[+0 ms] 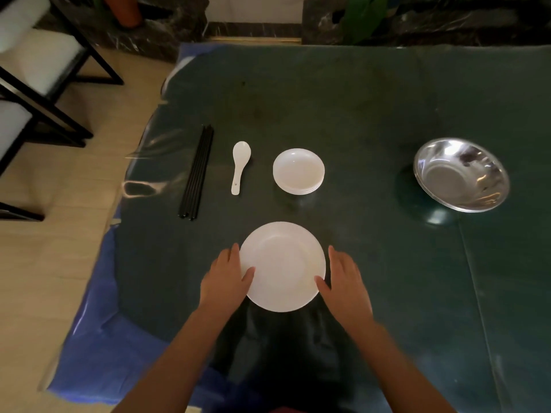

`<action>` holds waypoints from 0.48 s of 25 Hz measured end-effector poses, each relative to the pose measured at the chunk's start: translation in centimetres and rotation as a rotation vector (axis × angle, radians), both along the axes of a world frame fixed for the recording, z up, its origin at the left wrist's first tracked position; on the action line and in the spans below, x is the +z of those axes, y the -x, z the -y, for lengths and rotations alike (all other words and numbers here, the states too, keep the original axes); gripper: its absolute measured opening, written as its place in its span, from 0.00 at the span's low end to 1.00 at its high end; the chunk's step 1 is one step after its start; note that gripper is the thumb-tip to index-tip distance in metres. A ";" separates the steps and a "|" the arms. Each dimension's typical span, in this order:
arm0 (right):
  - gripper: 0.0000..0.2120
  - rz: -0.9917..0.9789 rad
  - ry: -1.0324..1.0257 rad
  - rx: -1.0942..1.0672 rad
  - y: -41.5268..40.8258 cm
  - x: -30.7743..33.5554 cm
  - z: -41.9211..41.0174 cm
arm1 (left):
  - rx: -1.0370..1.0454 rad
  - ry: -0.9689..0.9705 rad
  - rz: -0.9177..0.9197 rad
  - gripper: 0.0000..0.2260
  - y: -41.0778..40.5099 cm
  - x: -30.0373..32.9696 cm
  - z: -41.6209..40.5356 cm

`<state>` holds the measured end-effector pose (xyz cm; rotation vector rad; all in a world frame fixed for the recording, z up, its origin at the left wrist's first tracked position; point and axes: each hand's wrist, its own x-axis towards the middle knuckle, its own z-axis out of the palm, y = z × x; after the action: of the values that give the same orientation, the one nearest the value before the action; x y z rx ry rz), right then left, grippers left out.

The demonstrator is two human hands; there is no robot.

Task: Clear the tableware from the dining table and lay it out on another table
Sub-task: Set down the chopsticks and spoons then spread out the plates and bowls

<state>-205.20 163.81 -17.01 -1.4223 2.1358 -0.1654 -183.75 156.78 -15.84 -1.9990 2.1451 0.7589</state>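
At the near edge of the dark green glass-topped table, the round white ceramic plate rests flat, left hand and right hand flanking its rim with straight, unclenched fingers, apparently the set-down step; next, withdraw both hands.

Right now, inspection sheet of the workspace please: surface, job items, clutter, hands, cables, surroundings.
Surface: table under a dark green cover with a clear film on top; blue cloth hangs at the near left edge.
Job items: large white plate nearest; stacked small white dishes; white spoon; black chopsticks bundled at left; steel bowls nested at right.
Clutter: nothing seen.
Hands: left hand and right hand flank the plate, fingers straight, thumbs on its rim.
Cables: nothing seen.
Surroundings: black-framed chairs at left, plant beyond the table.
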 end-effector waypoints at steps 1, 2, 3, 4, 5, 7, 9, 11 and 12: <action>0.28 0.071 -0.015 -0.053 -0.4 -0.2 0.0 | 0.059 -0.039 -0.078 0.25 0.0 -0.4 -0.3; 0.25 0.146 -0.018 -0.107 -0.6 -0.4 0.3 | 0.109 -0.057 -0.173 0.22 0.1 -0.7 -0.4; 0.22 0.225 -0.007 -0.171 -0.9 -0.3 0.5 | 0.155 -0.064 -0.262 0.17 0.2 -0.8 -0.3; 0.19 0.303 0.011 -0.245 -1.2 -0.2 0.7 | 0.211 -0.072 -0.338 0.13 0.2 -0.9 -0.1; 0.17 0.366 0.021 -0.318 -1.3 -0.1 1.0 | 0.291 -0.096 -0.410 0.10 0.2 -0.9 0.2; 0.16 0.460 0.012 -0.438 -1.2 0.1 1.2 | 0.479 -0.189 -0.567 0.09 0.1 -0.8 0.4; 0.16 0.542 0.006 -0.531 -1.0 0.3 1.3 | 0.598 -0.257 -0.680 0.11 -0.1 -0.5 0.5; 0.17 0.601 0.006 -0.578 -0.6 0.5 1.2 | 0.652 -0.293 -0.761 0.13 -0.3 -0.5 0.4; 0.17 0.630 0.018 -0.604 -0.4 0.6 1.0 | 0.665 -0.303 -0.804 0.14 -0.2 -0.4 0.4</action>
<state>-204.82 162.78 -16.40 -0.5657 1.9347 -0.7512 -183.53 156.41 -16.25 -2.4869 1.3897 2.1300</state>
